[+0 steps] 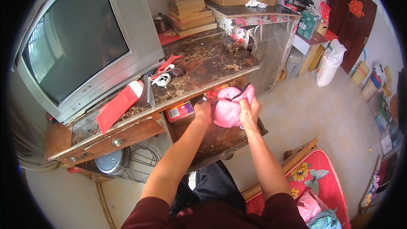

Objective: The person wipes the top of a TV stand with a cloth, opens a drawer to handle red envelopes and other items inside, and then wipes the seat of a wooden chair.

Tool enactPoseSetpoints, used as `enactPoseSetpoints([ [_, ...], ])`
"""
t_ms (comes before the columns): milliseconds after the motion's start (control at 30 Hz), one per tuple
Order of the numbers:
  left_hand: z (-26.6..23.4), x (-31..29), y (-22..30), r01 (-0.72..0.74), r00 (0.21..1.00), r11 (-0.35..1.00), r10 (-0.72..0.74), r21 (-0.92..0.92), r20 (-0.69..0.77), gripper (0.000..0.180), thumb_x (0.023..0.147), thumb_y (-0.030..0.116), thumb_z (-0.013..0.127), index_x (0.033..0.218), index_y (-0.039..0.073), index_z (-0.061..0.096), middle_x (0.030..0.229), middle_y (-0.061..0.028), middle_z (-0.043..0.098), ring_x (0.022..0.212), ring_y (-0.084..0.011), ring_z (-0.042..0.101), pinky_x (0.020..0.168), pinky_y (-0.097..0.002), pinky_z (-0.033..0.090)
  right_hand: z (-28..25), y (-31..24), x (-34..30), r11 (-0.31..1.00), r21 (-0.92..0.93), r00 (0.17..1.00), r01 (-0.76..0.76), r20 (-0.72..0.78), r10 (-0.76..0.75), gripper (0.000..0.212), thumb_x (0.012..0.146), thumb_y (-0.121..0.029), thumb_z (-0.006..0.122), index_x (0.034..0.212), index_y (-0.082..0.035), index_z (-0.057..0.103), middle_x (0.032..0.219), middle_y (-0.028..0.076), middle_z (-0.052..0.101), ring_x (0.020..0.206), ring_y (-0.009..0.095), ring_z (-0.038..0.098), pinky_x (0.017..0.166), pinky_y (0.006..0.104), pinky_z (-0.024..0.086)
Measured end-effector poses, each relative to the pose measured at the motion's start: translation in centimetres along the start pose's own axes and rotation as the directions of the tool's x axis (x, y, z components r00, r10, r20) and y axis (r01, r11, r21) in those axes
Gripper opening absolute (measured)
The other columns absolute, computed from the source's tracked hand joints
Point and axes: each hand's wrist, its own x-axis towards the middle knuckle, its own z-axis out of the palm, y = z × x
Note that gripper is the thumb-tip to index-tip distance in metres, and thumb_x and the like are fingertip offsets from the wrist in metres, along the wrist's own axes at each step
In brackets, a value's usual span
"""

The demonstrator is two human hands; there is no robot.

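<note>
My right hand [251, 112] is closed on the right side of a pink soft cloth item [227, 113] with a dark strap or trim across it. It is held above a pulled-out wooden drawer [214, 142]; its exact kind is not clear. My left hand [203, 111] is at the left of the pink item, over the drawer's back part. Its fingers look curled and lie partly in shadow, so what they hold is hidden. Beside the left wrist, a purple and red small box [179, 111] lies in the drawer. Some red and orange things are behind it.
On the worn desk top [216, 57] are a red envelope [121, 106], red-handled scissors [166, 64], a white coiled cable [161, 80] and a large television [80, 42]. Stacked books [190, 8] stand behind. A red flowered cushion [316, 178] lies at lower right.
</note>
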Motion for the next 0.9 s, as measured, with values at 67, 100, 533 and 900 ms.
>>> enactPoseSetpoints([
  [67,-2.1,-1.6,-2.0,-0.109,0.993,0.974,0.097,0.196,0.073,0.015,0.087,0.012,0.060,0.101,0.006,0.062,0.085,-0.0058,0.064,0.070,-0.0179,0.060,0.064,-0.0355,0.052,0.3,0.9,0.0,0.995,0.104,1.000,0.006,-0.031,-0.003,0.021,0.078,-0.014,0.054,0.087,0.004,0.060,0.069,0.009,0.061,0.060,0.017,0.056,0.057,0.0332,0.046],
  [100,-3.0,-3.3,-2.8,-0.125,0.983,0.972,0.095,0.198,0.156,0.017,0.088,0.012,0.060,0.103,0.005,0.061,0.085,-0.0060,0.064,0.072,-0.0187,0.061,0.065,-0.0369,0.053,0.5,0.9,-0.1,0.990,0.142,0.997,0.009,-0.076,0.002,0.022,0.079,-0.014,0.054,0.087,0.005,0.061,0.071,0.009,0.063,0.063,0.016,0.057,0.061,0.0316,0.047],
  [533,-7.0,-9.8,-3.6,0.360,0.918,0.928,-0.370,0.094,0.143,0.018,0.084,0.015,0.058,0.097,0.003,0.059,0.091,-0.0102,0.064,0.074,-0.0239,0.065,0.064,-0.0377,0.055,0.4,-0.8,-1.2,0.935,-0.197,0.928,0.296,0.290,-0.233,0.037,0.085,-0.016,0.063,0.118,-0.004,0.053,0.112,0.013,0.060,0.095,0.028,0.060,0.084,0.0381,0.047],
  [900,-8.0,-9.0,-5.4,0.314,0.936,0.948,-0.319,0.062,0.146,0.017,0.077,0.004,0.063,0.092,-0.005,0.063,0.080,-0.0136,0.066,0.062,-0.0240,0.064,0.044,-0.0332,0.051,8.7,-0.9,3.3,0.506,-0.587,0.494,0.632,0.808,0.322,0.041,0.080,-0.011,0.055,0.120,-0.007,0.058,0.127,0.016,0.054,0.115,0.032,0.052,0.096,0.0473,0.042],
])
